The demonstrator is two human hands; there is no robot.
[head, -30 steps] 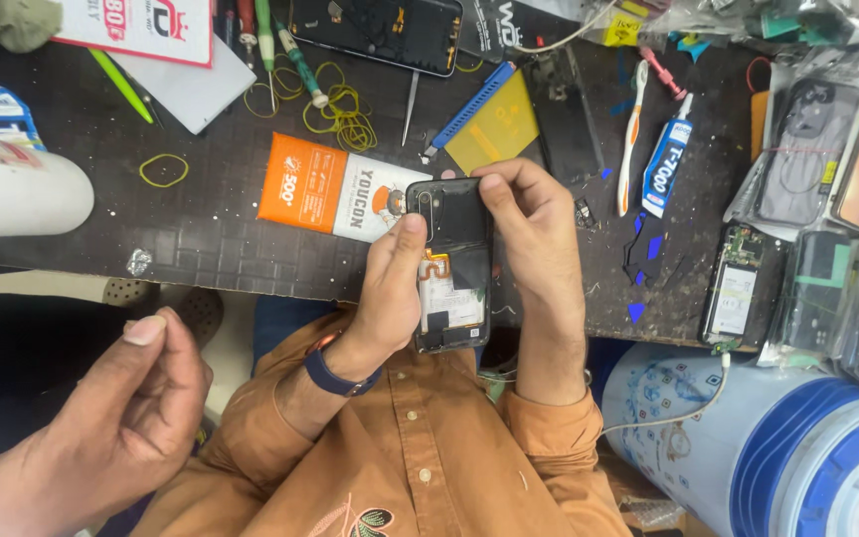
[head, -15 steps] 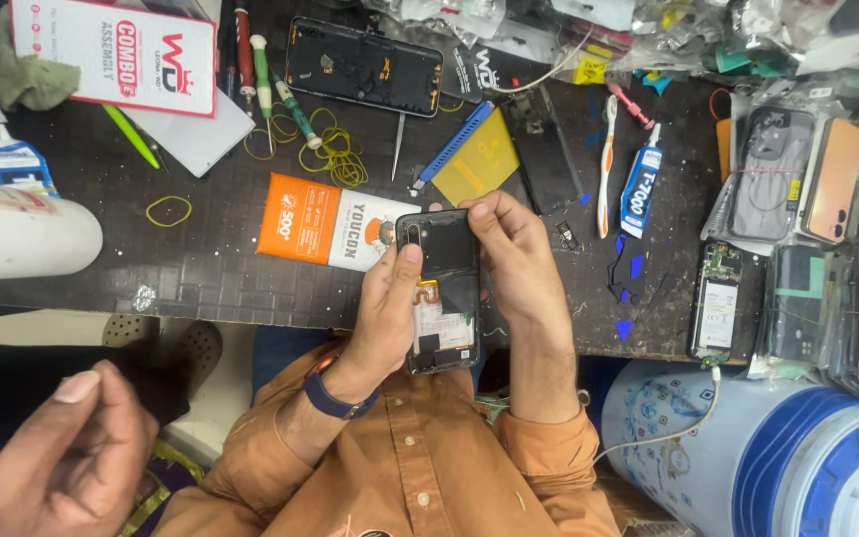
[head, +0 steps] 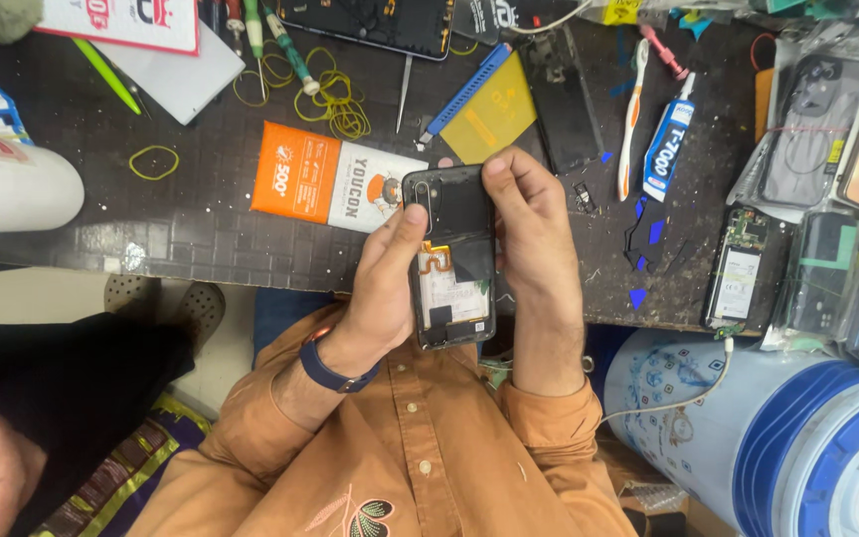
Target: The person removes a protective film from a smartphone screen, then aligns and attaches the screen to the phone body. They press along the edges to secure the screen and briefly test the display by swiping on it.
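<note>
Opened black phone (head: 454, 254), back cover off and insides showing, is held over the near edge of the dark tabletop (head: 201, 239), just in front of an orange-and-white box (head: 335, 184). Left hand (head: 390, 288) cradles the left side, thumb laid across the camera end; right hand (head: 534, 249) grips the right edge, fingers (head: 502, 184) curled over the top corner, so both hands are closed on the phone. To do it well, I judge: keep the left grip steady, press only along the frame rim, keep fingertips off the exposed board and flex, stay over the tabletop.
</note>
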